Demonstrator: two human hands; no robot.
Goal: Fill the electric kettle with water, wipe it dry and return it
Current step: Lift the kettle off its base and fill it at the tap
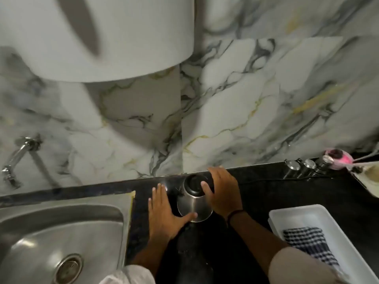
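Frame centre: steel electric kettle on black tabletop | left hand flat beside, grip wide; right hand cupping kettle | stage unclear; checked cloth lower right, unused

1. Steel kettle stands on the dark table near the marble wall.
2. Left hand and right hand touch its sides.
3. Sink lies left; white tray with checked cloth right.

Home kitchen, steel sink, marble-tiled wall
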